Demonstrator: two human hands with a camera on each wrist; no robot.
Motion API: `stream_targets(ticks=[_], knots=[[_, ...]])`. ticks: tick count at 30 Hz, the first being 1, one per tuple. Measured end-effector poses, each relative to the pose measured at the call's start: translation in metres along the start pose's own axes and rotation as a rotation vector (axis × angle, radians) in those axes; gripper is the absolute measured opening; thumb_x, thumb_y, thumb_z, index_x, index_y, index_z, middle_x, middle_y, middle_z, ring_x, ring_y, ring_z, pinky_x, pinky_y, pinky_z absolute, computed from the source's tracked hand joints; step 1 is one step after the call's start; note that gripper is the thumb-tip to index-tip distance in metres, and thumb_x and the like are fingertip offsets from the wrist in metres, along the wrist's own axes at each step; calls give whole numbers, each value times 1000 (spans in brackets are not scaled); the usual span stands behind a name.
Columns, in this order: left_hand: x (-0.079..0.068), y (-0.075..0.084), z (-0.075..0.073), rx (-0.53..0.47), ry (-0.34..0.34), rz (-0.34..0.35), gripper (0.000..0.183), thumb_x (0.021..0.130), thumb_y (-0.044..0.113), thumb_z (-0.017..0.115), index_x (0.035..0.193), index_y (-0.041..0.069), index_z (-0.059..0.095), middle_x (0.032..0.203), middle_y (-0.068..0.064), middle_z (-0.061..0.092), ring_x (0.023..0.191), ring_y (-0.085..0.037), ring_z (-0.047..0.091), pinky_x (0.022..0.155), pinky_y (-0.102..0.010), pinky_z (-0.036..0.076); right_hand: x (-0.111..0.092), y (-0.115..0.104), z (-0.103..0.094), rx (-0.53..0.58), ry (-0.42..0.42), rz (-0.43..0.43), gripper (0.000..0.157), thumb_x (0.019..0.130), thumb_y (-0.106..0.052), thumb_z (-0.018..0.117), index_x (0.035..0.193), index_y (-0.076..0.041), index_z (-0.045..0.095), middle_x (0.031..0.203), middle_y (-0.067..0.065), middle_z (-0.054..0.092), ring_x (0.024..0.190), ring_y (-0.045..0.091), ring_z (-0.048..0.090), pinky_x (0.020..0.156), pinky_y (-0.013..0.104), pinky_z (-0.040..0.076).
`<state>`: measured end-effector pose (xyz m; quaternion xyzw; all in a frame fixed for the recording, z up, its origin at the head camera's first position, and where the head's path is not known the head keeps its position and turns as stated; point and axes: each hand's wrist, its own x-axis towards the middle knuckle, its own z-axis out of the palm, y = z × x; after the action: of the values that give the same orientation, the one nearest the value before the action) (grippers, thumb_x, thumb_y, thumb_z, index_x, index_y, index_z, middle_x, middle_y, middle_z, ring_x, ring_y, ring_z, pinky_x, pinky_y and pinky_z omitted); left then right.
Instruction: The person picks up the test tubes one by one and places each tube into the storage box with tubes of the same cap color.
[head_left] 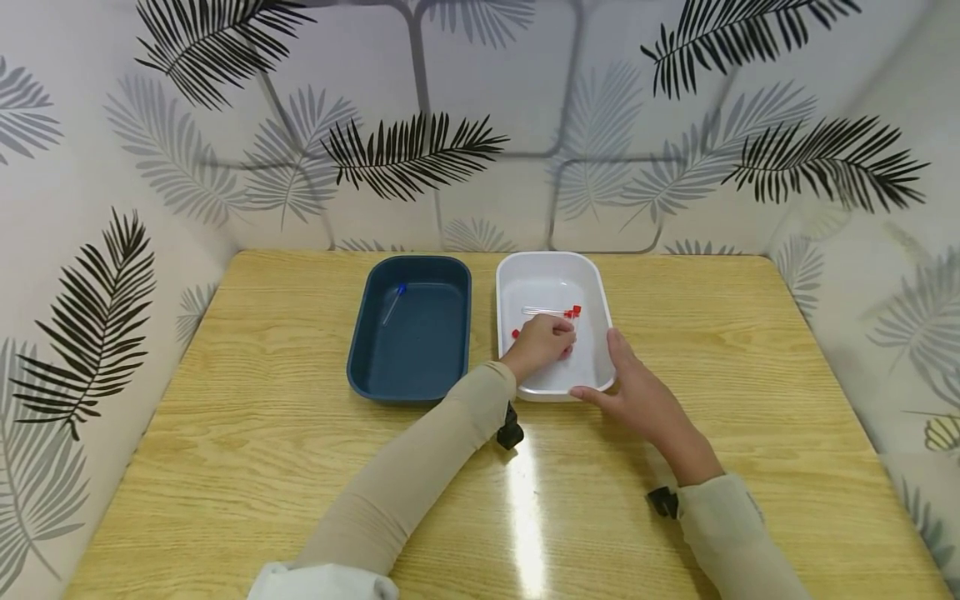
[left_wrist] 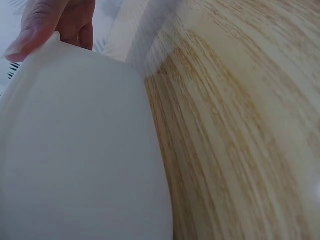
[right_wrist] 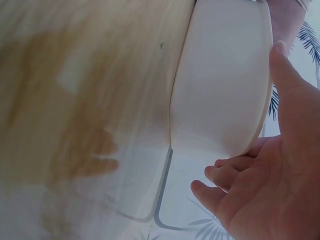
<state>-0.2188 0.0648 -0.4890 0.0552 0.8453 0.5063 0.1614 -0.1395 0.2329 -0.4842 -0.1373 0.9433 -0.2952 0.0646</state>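
My left hand (head_left: 538,343) reaches down into a white tray (head_left: 551,265), its fingers bent over small clear tubes with red caps (head_left: 573,312). One clear tube (head_left: 542,311) lies across the tray floor just beyond the fingers. A separate red cap (head_left: 516,333) shows by the tray's left wall. The knuckles hide the fingertips, so I cannot tell whether they pinch a tube. At the near right corner my right hand (head_left: 637,392) rests against the tray, thumb on the near rim (right_wrist: 270,100) and fingers along the right wall. Its thumb (left_wrist: 27,42) also appears in the left wrist view.
Left of the white tray stands a dark blue tray (head_left: 408,392) holding a clear tube with a blue cap (head_left: 401,288). Both trays sit near the back of a wooden table (head_left: 675,300), before a wall patterned with leaves. Black wrist cameras (head_left: 510,429) hang below the sleeves.
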Motion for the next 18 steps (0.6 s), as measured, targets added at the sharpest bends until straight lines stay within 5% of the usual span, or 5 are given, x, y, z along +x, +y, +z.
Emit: stream_targets(ticks=[12,18], knots=[[-3,1,-3,82,-15,37,21,91,13,58,106,1,67,69,-1,64,64,-6,55,69,-17,43,0,-1,-1,12,-9,11,116,74,-68,59,149,-7,-4,154,12,6,137,32,21,105,51,27],[-3,0,-3,97,-22,72,18,91,11,57,96,-2,68,64,0,60,60,-6,52,62,-17,40,0,-1,0,0,-8,14,116,74,-69,58,149,-7,-4,154,12,6,136,33,21,104,51,28]])
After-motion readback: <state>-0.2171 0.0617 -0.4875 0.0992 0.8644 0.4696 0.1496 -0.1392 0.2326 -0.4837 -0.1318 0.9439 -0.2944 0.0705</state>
